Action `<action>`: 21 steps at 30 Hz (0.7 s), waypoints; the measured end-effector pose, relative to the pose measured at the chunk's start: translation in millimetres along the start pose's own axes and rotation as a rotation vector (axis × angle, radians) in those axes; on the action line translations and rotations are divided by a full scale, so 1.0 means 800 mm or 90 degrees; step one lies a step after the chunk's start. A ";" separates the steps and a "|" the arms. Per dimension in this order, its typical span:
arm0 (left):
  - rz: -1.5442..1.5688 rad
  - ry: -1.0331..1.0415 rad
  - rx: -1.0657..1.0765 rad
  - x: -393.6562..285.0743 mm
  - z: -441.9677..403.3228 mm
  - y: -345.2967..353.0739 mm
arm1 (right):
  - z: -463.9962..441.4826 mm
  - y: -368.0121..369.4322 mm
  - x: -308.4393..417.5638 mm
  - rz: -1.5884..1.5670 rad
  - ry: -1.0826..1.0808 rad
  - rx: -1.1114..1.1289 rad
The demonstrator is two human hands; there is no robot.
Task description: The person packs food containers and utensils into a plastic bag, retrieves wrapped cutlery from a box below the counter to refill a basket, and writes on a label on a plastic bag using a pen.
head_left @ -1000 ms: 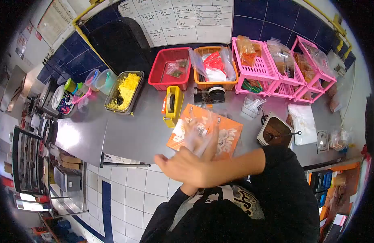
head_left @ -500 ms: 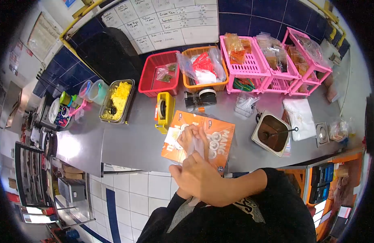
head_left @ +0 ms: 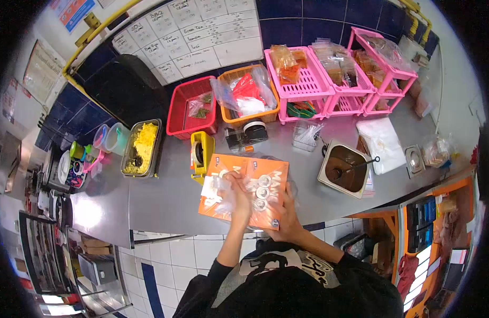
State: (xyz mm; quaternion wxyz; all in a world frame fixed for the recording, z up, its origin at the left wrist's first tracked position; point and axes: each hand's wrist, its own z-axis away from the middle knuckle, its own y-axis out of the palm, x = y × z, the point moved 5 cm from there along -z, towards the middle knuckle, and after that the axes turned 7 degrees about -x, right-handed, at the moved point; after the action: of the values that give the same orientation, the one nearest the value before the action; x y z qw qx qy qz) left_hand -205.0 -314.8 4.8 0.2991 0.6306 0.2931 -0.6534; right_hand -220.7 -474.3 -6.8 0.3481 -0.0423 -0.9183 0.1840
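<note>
As the right hand (head_left: 290, 218) grasps orange packaging (head_left: 261, 204), left hand (head_left: 239, 199) atop, grip unclear; one tape dispenser (head_left: 205, 159) beside

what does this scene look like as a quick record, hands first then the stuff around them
left hand: on top of the orange package, at some clear plastic
right hand: at the package's right edge, fingers partly hidden
back left of package: yellow tape dispenser
farther back: red basket beside an orange basket
right side: metal container, brown inside
left side: yellow food in a tray
</note>
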 end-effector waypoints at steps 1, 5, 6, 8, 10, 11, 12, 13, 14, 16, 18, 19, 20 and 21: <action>0.065 -0.131 0.067 0.009 -0.002 -0.003 | -0.001 0.002 0.000 -0.003 -0.046 0.015; -0.418 0.492 0.195 -0.088 0.031 -0.004 | -0.008 -0.037 -0.059 -0.251 -0.042 -0.049; -0.337 0.431 0.285 -0.075 0.021 -0.004 | -0.023 -0.050 -0.071 -0.144 -0.019 -0.063; -0.406 0.515 0.296 -0.103 0.022 0.006 | -0.068 -0.061 -0.103 -0.028 0.068 -0.130; -0.455 0.625 0.315 -0.102 0.016 0.016 | -0.120 -0.052 -0.159 -0.053 0.211 -0.209; -0.456 0.621 0.314 -0.101 0.014 0.020 | -0.140 -0.039 -0.202 -0.089 0.291 -0.234; -0.423 0.563 0.337 -0.099 0.009 0.026 | -0.155 -0.036 -0.248 0.062 0.287 -0.237; -0.388 0.506 0.359 -0.096 0.004 0.030 | -0.159 -0.038 -0.291 0.214 0.280 -0.239; -0.383 0.466 0.358 -0.084 -0.003 0.030 | -0.156 -0.036 -0.316 0.214 0.279 -0.240; -0.395 0.471 0.327 -0.072 -0.010 0.029 | -0.145 -0.022 -0.373 0.470 0.454 0.012; -0.412 0.463 0.294 -0.060 -0.020 0.025 | -0.140 -0.001 -0.413 0.487 0.384 -0.009; -0.413 0.506 0.342 -0.056 -0.021 0.027 | -0.143 0.005 -0.410 0.501 0.311 -0.031; -0.414 0.549 0.388 -0.054 -0.018 0.028 | -0.138 0.005 -0.412 0.499 0.310 -0.024; -0.416 0.545 0.384 -0.058 -0.017 0.024 | -0.140 -0.003 -0.396 0.422 0.297 -0.060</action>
State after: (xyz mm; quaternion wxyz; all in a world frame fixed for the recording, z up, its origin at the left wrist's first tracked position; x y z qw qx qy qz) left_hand -180.1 -315.9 50.5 -0.2526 0.7713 0.3675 -0.4543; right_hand 91.6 -506.8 -126.0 0.4667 -0.3925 -0.7585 0.2296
